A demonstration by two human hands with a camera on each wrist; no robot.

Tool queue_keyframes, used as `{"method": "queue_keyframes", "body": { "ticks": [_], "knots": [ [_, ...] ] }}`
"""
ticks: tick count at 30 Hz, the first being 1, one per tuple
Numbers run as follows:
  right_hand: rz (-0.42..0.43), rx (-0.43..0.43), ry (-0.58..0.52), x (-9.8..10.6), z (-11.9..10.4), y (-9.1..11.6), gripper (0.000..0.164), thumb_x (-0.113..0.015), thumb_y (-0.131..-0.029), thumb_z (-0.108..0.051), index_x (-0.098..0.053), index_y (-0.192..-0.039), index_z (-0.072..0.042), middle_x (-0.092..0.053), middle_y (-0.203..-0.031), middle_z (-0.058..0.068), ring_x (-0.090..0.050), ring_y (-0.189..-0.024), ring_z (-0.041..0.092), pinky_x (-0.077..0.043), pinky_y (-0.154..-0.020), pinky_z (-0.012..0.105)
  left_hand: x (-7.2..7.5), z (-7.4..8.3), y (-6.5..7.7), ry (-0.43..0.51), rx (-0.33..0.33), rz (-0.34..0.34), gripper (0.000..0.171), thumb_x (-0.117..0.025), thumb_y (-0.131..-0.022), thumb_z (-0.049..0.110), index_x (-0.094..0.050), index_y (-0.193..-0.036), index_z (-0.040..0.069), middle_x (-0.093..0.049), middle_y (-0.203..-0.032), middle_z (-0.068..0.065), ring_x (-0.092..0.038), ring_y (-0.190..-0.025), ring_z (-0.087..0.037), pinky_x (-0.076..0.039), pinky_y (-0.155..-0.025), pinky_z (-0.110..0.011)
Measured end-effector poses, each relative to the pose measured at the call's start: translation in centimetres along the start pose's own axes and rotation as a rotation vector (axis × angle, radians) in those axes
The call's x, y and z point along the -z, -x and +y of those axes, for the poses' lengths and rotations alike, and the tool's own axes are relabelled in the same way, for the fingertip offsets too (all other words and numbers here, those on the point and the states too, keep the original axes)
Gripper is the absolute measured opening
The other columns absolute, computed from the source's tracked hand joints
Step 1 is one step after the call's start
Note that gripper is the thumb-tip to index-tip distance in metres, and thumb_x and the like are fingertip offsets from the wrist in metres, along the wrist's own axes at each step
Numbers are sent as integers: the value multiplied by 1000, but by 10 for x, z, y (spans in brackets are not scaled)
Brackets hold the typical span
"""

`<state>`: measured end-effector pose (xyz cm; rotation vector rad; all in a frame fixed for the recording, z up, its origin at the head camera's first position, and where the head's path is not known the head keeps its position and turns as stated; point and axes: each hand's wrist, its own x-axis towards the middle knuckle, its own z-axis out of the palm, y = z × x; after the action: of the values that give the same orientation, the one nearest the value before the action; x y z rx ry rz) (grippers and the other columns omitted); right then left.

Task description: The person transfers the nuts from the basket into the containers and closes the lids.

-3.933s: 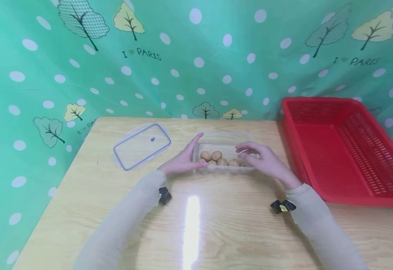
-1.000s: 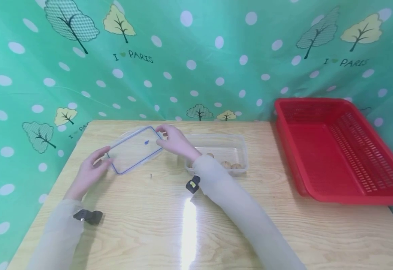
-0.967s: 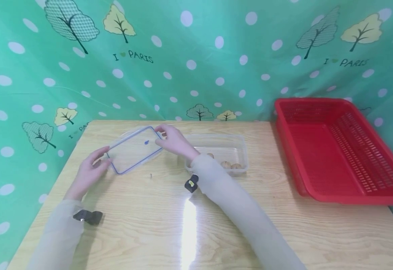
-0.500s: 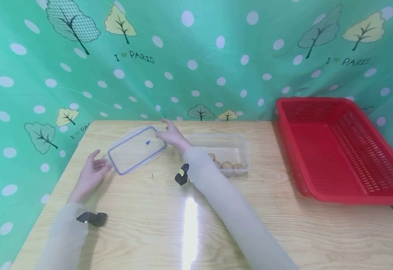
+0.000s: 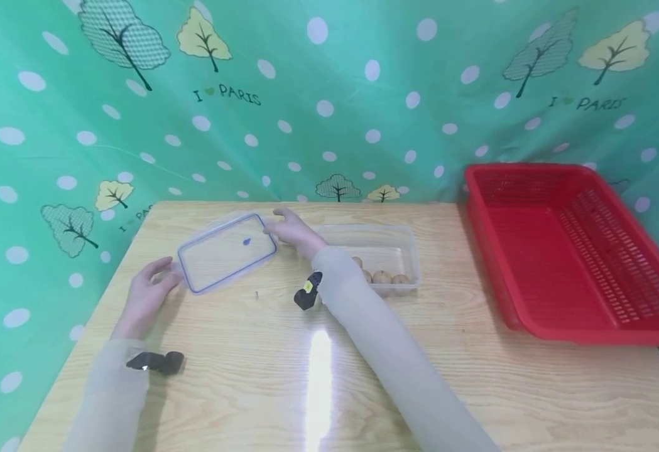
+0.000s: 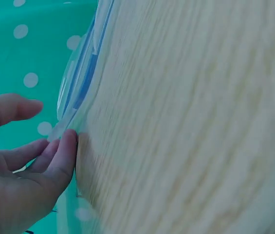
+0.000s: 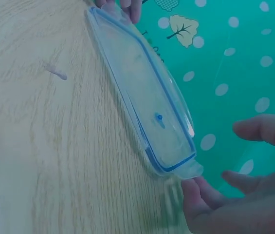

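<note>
A clear rectangular lid (image 5: 227, 253) with a blue seal lies slantwise at the table's left. My left hand (image 5: 147, 294) is at its left end. In the left wrist view, the fingertips touch the end flap while the thumb stays apart from it. At the opposite end is my right hand (image 5: 295, 233). The right wrist view shows its fingers against the flap of the lid (image 7: 152, 97), the thumb held away. Behind the right forearm stands a clear plastic container (image 5: 408, 251) with several round tan walnut-like things (image 5: 382, 277) inside, partly hidden by the sleeve.
A large red basket (image 5: 510, 276) stands at the right side of the table (image 5: 239, 376). Right of the lid lies a tiny grey scrap (image 5: 256, 294). A green dotted curtain (image 5: 329, 113) hangs behind the table's back edge.
Both hands have gone from the container to the lid's two ends since the oldest frame. Over the last second the right thumb has come away from the lid. The lid has shifted slightly left.
</note>
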<state>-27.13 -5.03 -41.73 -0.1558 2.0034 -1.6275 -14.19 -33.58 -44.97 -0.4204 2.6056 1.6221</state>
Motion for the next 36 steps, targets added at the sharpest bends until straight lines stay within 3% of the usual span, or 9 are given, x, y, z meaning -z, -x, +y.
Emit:
{"method": "queue_keyframes", "body": {
  "ticks": [7,12,15,21,25,30,36],
  "knots": [
    [20,6,46,0,-1,2,56,-57,-95,-17,-39,-147,-6,-47,-138,13,-51,-116,31,-40,-103,45,-1,-1,-1,7,5,44,65,-55,-98,26,-26,-152,5,-31,-150,-20,-33,-134,-36,-31,-108,-48],
    [39,38,33,3,-2,3,50,-57,-95,-13,-45,-142,-6,-55,-114,10,-52,-108,34,-44,-98,46,1,4,1,77,-4,85,61,-57,-98,22,-31,-150,5,-43,-141,-10,-48,-119,-14,-42,-94,-21],
    [37,55,13,7,-2,6,49,-58,-94,-13,-46,-141,-6,-55,-117,7,-52,-113,32,-43,-99,44,3,8,2,166,-18,108,60,-60,-97,20,-34,-149,7,-49,-132,-3,-49,-112,-6,-41,-84,-11],
    [29,129,-54,18,-5,15,50,-62,-91,-8,-48,-139,-7,-56,-120,9,-55,-110,26,-46,-97,37,3,17,2,459,-100,94,57,-63,-94,7,-40,-146,7,-57,-113,3,-55,-102,-6,-44,-84,-10],
    [74,209,-67,25,-12,29,48,-63,-90,-3,-51,-136,-7,-56,-113,10,-57,-101,22,-50,-91,33,0,24,2,562,-154,72,55,-64,-91,0,-44,-143,5,-58,-110,0,-57,-99,-7,-47,-84,-11],
    [159,321,-103,38,-19,46,39,-60,-91,3,-56,-129,-5,-59,-108,14,-61,-95,26,-53,-87,37,-6,39,0,552,-200,51,55,-67,-89,0,-49,-140,6,-61,-109,-1,-60,-99,-7,-49,-84,-14],
    [225,389,-133,66,-13,61,39,-61,-89,6,-59,-127,-1,-63,-107,16,-62,-94,24,-54,-82,33,-22,60,4,511,-237,-4,55,-69,-88,1,-50,-138,10,-62,-112,-2,-63,-100,-10,-51,-83,-17]
  ]
}}
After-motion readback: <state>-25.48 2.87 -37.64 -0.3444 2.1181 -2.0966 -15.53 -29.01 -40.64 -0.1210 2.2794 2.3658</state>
